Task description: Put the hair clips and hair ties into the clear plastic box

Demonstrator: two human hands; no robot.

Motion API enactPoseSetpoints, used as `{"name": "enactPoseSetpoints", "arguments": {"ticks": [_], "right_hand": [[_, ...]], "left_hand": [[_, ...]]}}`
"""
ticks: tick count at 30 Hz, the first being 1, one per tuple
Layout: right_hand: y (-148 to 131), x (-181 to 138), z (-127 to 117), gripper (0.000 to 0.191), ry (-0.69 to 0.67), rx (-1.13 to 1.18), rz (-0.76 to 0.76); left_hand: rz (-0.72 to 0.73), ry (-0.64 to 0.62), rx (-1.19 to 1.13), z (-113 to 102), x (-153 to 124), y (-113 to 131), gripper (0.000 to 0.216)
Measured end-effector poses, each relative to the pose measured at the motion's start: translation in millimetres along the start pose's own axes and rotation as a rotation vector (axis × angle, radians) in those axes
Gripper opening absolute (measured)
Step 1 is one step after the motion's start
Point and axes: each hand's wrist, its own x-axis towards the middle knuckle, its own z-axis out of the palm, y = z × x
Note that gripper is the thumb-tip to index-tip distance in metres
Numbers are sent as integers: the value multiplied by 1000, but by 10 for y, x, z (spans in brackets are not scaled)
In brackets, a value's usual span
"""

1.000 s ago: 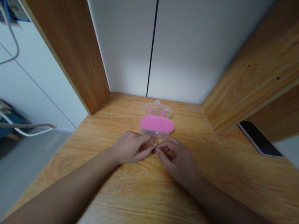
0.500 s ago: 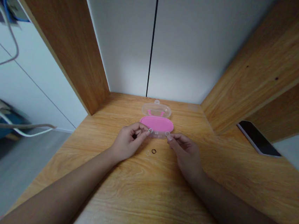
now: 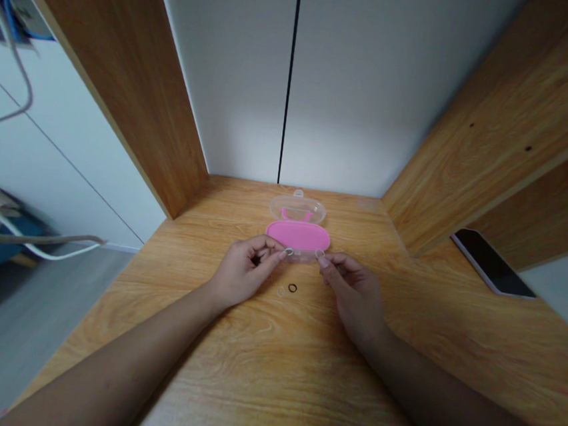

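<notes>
My left hand (image 3: 247,268) pinches a small pale ring (image 3: 288,251) between thumb and forefinger. Opposite it, my right hand (image 3: 352,288) grips another pale ring (image 3: 319,254) the same way. Both rings are held at the near edge of a case with a pink oval panel (image 3: 298,234). Its clear lid (image 3: 297,208) lies open behind, toward the wall. On the wood between my hands lie a black ring (image 3: 292,287) and a faint clear ring (image 3: 281,292). What the rings are made of is too small to tell.
A dark-screened phone (image 3: 493,262) lies at the right by the wooden side panel (image 3: 470,157). White cabinet doors (image 3: 340,98) rise behind the wooden desktop (image 3: 268,372). At the left, a pale cable (image 3: 59,256) hangs beyond the desk edge.
The ring in my left hand has tipped flatter and shifted slightly right. My right hand and its ring have barely moved.
</notes>
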Motion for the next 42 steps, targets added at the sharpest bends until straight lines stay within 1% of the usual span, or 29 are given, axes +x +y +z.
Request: {"name": "enactPoseSetpoints", "arguments": {"ticks": [5,10,14,18,24,29,34,42], "right_hand": [[21,-53,8,19,-71,-88,-62],[37,-95,15,12,-180,-150,-146],[39,-91,22,11,-197,-184,-138],[42,-85,24,11,-200,-201,-140],[11,-82,25,14,-238,-304,-147],[-2,-85,21,13,-227,-296,-176],[25,-85,7,14,-257,-296,-162],[-14,-77,8,17,-263,-304,-169]], "left_hand": [[10,-41,57,-2,-7,46,24],[9,-134,122,4,-32,61,25],[8,-179,132,15,-49,48,25],[26,-185,118,28,-53,59,23],[63,-180,124,27,-52,67,23],[58,-163,159,25,-51,71,23],[82,-154,151,30,-48,75,24],[122,-176,143,24,-56,65,21]]}}
